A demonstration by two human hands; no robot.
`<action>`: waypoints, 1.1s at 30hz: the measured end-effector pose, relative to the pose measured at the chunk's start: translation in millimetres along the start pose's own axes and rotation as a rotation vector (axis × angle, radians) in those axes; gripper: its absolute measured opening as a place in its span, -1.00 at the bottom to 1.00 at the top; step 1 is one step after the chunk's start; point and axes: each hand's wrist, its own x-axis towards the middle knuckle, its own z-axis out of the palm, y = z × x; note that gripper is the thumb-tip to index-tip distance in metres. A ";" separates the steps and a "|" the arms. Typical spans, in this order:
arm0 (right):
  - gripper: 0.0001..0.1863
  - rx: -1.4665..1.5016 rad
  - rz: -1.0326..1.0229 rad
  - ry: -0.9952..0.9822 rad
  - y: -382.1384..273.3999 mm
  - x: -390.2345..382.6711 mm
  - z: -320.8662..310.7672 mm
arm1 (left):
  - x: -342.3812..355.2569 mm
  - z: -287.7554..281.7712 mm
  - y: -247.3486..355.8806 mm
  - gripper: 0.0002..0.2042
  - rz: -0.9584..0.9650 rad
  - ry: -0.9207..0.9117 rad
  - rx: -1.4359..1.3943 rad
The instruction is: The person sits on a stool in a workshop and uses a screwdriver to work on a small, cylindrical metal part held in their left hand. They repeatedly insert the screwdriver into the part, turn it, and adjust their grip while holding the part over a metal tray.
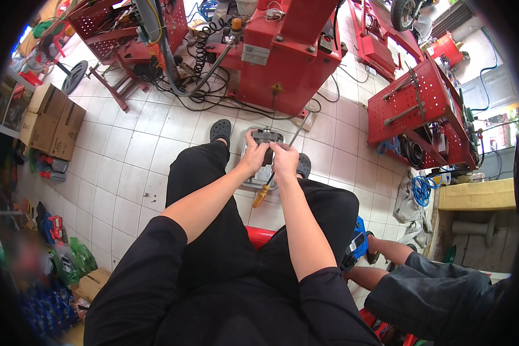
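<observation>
I am sitting on a red stool (259, 235) with both arms stretched out over my knees. My left hand (254, 157) and my right hand (285, 161) both grip a small dark part (263, 138) held above a grey metal tray (262, 176) on the tiled floor between my feet. A screwdriver (269, 183) with a yellow-orange handle and long thin shaft runs diagonally under my right hand; whether that hand holds it I cannot tell.
A big red machine (285, 52) with black cables and a coiled hose stands ahead. A red pegboard tool cart (424, 112) is to the right, cardboard boxes (52, 121) to the left. Another person's legs and arm (421, 282) are at lower right.
</observation>
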 end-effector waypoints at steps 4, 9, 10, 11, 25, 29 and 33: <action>-0.76 0.033 0.004 -0.039 1.2 -1.2 2.9 | 2.4 -0.9 -1.4 -0.46 0.024 0.021 -0.022; -0.79 0.089 -0.020 -0.049 3.9 -2.6 6.8 | 7.0 -4.1 -4.6 -0.49 0.024 0.051 0.004; -0.80 0.128 0.001 -0.047 3.4 -2.2 7.3 | 7.4 -5.3 -4.4 -0.50 0.000 0.054 0.005; -0.80 0.168 0.023 -0.045 3.1 -2.1 7.5 | 7.5 -6.3 -4.5 -0.52 -0.024 0.058 0.005; -0.79 -0.438 -0.255 0.097 -9.2 -12.6 3.5 | 1.5 -4.1 4.6 -0.47 0.023 0.103 0.198; -0.79 -0.292 -0.223 0.046 0.0 -6.3 1.7 | 4.5 0.0 -0.5 -0.48 0.029 0.166 0.003; -0.77 -0.284 -0.182 0.062 3.8 6.3 -7.0 | 6.7 -2.4 4.9 -0.47 -0.060 0.266 -0.061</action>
